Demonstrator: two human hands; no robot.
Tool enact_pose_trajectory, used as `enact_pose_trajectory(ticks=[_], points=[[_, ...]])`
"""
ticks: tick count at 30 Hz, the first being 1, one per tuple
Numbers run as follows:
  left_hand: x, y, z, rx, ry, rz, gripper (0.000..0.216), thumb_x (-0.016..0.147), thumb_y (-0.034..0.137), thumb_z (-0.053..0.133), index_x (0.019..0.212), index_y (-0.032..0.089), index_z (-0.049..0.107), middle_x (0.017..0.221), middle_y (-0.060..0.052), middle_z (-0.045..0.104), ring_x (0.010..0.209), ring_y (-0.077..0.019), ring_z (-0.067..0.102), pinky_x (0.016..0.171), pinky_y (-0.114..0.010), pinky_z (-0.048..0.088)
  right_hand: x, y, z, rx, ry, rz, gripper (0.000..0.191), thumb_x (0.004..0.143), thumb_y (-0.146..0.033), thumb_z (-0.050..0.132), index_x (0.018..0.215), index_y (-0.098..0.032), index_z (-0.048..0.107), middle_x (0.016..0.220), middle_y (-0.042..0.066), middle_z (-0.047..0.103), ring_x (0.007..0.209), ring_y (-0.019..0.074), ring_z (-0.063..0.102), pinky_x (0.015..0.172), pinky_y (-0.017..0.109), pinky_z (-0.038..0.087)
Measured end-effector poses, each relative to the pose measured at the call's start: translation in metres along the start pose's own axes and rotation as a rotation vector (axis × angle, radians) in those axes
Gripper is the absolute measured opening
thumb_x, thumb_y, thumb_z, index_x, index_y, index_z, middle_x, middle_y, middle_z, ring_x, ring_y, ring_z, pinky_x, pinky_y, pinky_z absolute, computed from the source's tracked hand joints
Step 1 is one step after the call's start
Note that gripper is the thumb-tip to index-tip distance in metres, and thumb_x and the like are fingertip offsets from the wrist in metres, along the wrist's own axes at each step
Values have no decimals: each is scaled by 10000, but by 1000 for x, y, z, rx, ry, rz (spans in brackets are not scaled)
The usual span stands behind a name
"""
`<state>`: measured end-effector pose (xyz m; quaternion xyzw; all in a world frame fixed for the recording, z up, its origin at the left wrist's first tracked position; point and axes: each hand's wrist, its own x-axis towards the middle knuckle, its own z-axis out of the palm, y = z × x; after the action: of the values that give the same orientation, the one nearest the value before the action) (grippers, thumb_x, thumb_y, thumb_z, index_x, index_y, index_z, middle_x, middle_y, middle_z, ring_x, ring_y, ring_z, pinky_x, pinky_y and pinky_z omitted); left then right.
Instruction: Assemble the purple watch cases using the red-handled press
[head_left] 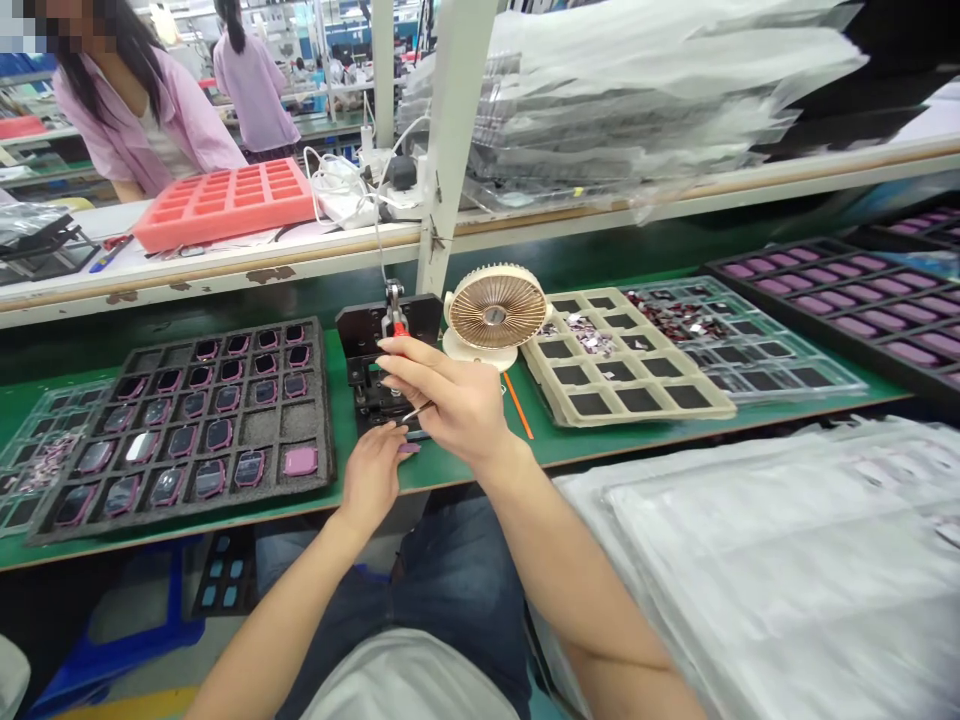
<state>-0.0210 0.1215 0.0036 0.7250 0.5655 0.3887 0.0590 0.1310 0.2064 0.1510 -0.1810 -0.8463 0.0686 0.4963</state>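
In the head view, a black clamping fixture (367, 385) stands on the green bench, with a metal toggle clamp (393, 300) that has a red handle (400, 328). My right hand (465, 405) is closed at this handle. A thin metal tool (417, 412), its kind unclear, pokes out below the same hand. At the fixture's front edge, my left hand (371, 472) has its fingers bent together beside a small purple piece (409, 449); the fingers partly hide it. To the left lies a dark foam tray (326, 440) of purple-framed watch bodies (210, 478).
A cream fan (495, 310) stands right of the fixture, beside an orange stick (519, 405). Further right are a beige tray (637, 405), a clear tray (810, 350) and black trays (847, 290). Wrapped sheets (750, 540) lie nearer me. A shelf post (457, 130) rises behind; two people are beyond.
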Motion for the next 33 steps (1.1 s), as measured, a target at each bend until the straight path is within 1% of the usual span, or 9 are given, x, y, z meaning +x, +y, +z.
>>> enact_pose_trajectory(ticks=[4, 8, 11, 14, 17, 22, 25, 29, 33], points=[[-4, -9, 0, -6, -19, -6, 265, 982, 41, 571, 1142, 198, 712, 1295, -112, 771, 1326, -304, 659, 1158, -569, 504, 26, -1, 0, 39, 50, 10, 256, 1091, -308, 596, 1307, -240, 717, 1300, 30, 763, 1186, 168, 742, 1013, 259, 595], [-6, -8, -3, -60, -2, -29, 242, 994, 61, 572, 1122, 206, 717, 1274, -93, 778, 1313, -287, 663, 1159, -544, 506, 56, -7, -13, 8, 256, 130, 300, 1119, -332, 510, 1338, -226, 685, 1206, 54, 756, 1097, 189, 748, 979, 330, 603], [-13, -2, -10, -110, 75, -78, 205, 1031, 120, 555, 1131, 199, 716, 1187, -92, 786, 1200, -259, 705, 1098, -505, 551, 33, -9, -9, -73, 394, 238, 257, 1098, -352, 551, 1092, -192, 752, 970, 51, 763, 870, 174, 739, 851, 318, 605], [-29, 7, -19, -132, 174, -171, 204, 1059, 169, 540, 1171, 196, 708, 1132, -92, 776, 1078, -229, 726, 989, -441, 599, -29, 0, 14, -100, 129, 366, 243, 1073, -329, 591, 982, -196, 773, 896, 48, 785, 803, 165, 738, 806, 279, 589], [-47, 17, -24, -149, 214, -236, 308, 1061, 176, 548, 1345, 210, 663, 1135, -85, 774, 1046, -211, 741, 950, -389, 614, -80, 19, 46, -124, -307, 456, 252, 1084, -254, 535, 1154, -216, 774, 1198, 63, 792, 1098, 182, 747, 948, 266, 568], [-61, 27, -23, -115, 256, -220, 323, 1056, 157, 531, 1304, 228, 724, 1175, -103, 754, 1107, -224, 732, 1000, -388, 602, -85, 50, 80, -192, -541, 498, 326, 1010, -197, 618, 1322, -192, 711, 1232, 119, 778, 1106, 257, 749, 913, 315, 556], [-60, 27, -24, -72, 287, -198, 309, 1051, 154, 537, 1288, 223, 722, 1169, -110, 753, 1115, -238, 726, 1013, -415, 600, -76, 57, 84, -231, -591, 514, 301, 974, -194, 662, 1265, -157, 732, 1135, 152, 796, 1047, 284, 763, 907, 328, 545], [-44, 19, -21, 16, 324, -170, 328, 1046, 138, 530, 1319, 209, 697, 1210, -133, 745, 1163, -270, 703, 1052, -477, 577, -84, 51, 72, -209, -558, 487, 421, 987, -118, 582, 1380, -232, 678, 1326, 81, 750, 1167, 245, 739, 912, 297, 560], [-6, 0, -3, 76, 270, -129, 388, 1002, 45, 517, 1309, 189, 706, 1253, -141, 742, 1206, -277, 680, 1091, -488, 555, -108, 36, 44, -193, -286, 541, 439, 1009, -169, 571, 1435, -247, 645, 1454, 67, 680, 1292, 249, 686, 1011, 347, 585]])
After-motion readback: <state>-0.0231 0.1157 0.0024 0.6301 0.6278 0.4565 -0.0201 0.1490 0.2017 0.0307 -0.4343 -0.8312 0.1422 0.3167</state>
